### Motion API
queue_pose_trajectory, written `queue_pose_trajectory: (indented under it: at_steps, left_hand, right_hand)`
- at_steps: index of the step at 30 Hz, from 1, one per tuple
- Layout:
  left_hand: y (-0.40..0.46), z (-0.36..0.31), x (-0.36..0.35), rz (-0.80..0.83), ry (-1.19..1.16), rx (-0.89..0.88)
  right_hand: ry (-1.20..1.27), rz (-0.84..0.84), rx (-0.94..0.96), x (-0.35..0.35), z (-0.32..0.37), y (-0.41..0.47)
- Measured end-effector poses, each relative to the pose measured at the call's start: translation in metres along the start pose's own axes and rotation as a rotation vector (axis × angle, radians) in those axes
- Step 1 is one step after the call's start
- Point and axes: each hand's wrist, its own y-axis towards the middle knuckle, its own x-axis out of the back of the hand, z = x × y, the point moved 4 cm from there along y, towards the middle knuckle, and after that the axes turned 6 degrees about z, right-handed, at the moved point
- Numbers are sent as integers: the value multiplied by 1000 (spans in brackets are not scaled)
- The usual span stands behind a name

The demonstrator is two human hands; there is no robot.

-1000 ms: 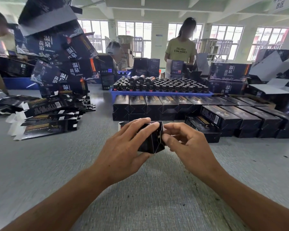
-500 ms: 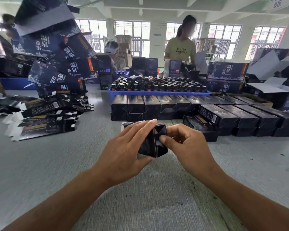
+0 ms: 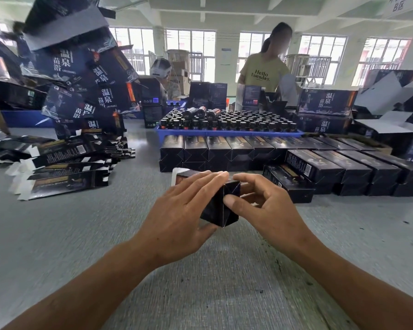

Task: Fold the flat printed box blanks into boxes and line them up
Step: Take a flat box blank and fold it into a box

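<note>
A black printed box (image 3: 221, 206) is held end-on toward me above the grey table (image 3: 57, 234), its near end flaps folded shut. My left hand (image 3: 179, 210) grips its left side, fingers over the top and thumb beneath. My right hand (image 3: 270, 208) pinches the near end, thumb pressing on the flaps and fingers curled behind. The box's far end with a pale open flap (image 3: 175, 175) shows past my left fingers. Folded boxes (image 3: 224, 148) stand in rows ahead and to the right. Flat blanks (image 3: 65, 167) lie fanned out at left.
A blue tray (image 3: 229, 133) of dark bottles sits behind the folded rows. Large printed cartons (image 3: 86, 75) are heaped at the back left, more cartons (image 3: 327, 101) at the back right. Two people stand across the table.
The box has tilted so its near end faces me more squarely, and my right thumb has moved onto the end flaps, which now lie flat.
</note>
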Motion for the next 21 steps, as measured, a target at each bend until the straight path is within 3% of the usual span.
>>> queue_pose_trajectory:
  at_steps: [6, 11, 14, 16, 21]
  left_hand:
    - [0, -4, -6, 26, 11, -67]
    - [-2, 14, 6, -197, -71, 275]
    - [-4, 30, 14, -291, -412, 562]
    - [-5, 37, 13, -257, -728, 676]
    - [-2, 31, 5, -99, -1143, 598]
  right_hand:
    - [90, 45, -77, -3, -9, 3]
    - [297, 45, -175, 3, -18, 9]
    - [330, 80, -183, 1, -19, 7]
    - [294, 99, -182, -1, -17, 7]
    - [227, 143, -233, -5, -17, 5]
